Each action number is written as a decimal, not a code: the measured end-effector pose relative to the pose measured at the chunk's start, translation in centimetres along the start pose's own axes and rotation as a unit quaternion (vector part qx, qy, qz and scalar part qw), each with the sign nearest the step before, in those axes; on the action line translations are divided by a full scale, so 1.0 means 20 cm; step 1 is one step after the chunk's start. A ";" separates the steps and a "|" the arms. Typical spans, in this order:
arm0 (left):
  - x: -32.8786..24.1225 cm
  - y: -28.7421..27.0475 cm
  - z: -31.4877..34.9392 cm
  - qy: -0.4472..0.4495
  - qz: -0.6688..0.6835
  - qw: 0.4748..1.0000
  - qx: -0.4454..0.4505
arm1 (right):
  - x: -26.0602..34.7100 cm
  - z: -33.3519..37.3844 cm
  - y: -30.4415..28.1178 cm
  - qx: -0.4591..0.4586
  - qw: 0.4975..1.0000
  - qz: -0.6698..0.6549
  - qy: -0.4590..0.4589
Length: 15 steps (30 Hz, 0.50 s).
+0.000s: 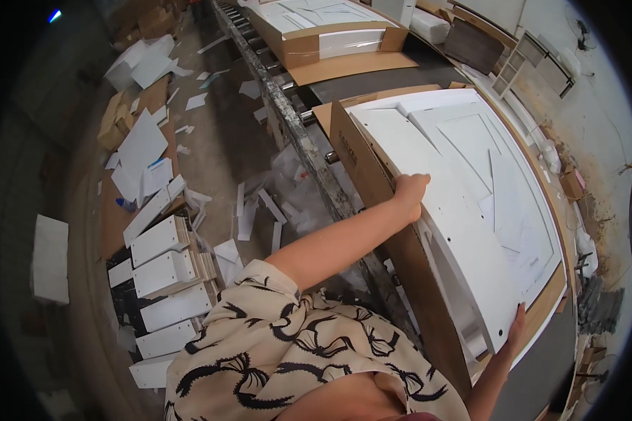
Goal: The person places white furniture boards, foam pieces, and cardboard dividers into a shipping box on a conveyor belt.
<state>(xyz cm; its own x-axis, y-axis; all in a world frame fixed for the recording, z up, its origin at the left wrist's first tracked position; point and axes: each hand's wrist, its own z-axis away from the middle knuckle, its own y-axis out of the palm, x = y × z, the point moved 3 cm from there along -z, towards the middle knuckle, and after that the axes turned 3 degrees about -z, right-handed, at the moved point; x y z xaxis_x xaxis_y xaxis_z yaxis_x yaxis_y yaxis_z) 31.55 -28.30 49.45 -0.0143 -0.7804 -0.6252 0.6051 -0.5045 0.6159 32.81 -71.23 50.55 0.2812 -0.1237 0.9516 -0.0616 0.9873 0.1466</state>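
A long white panel (pixel 442 203) with small holes along its edge lies tilted over the left side of an open cardboard box (pixel 400 231). My left hand (pixel 412 196) is closed round the panel's left edge near its middle, at the box wall. At the panel's near end, my right hand (pixel 518 328) grips its right side by the corner; most of those fingers are hidden beneath. Inside the box, to the right of the panel, lie other white boards (pixel 463 126) and a thin printed sheet (pixel 516 196).
A roller conveyor with a worn metal rail (pixel 288 119) runs along the box's left. Farther up stands another open carton (pixel 344 45) of white parts. Stacked white boards (pixel 163 270) sit at left, with paper scraps (pixel 196 102) on the floor. A wall (pixel 611 91) bounds the right.
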 end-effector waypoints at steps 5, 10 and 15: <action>-0.15 0.03 0.36 0.054 -0.231 0.971 0.024 | -0.02 0.11 0.07 -0.140 0.961 0.228 0.069; -0.21 -0.13 0.63 0.318 -0.411 0.837 0.171 | -0.04 0.01 -0.05 -0.102 0.891 0.430 0.103; -0.33 -0.72 0.81 0.240 -0.276 0.929 0.061 | 0.07 0.05 0.20 -0.061 0.867 0.475 0.139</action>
<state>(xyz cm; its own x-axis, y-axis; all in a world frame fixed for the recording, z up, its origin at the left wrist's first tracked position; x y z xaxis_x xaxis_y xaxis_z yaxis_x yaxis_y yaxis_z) 9.99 -21.87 52.59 0.0794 -0.1510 -0.9853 0.5154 -0.8399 0.1702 32.01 -67.65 52.76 0.3793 0.7633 0.5230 -0.2956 0.6356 -0.7132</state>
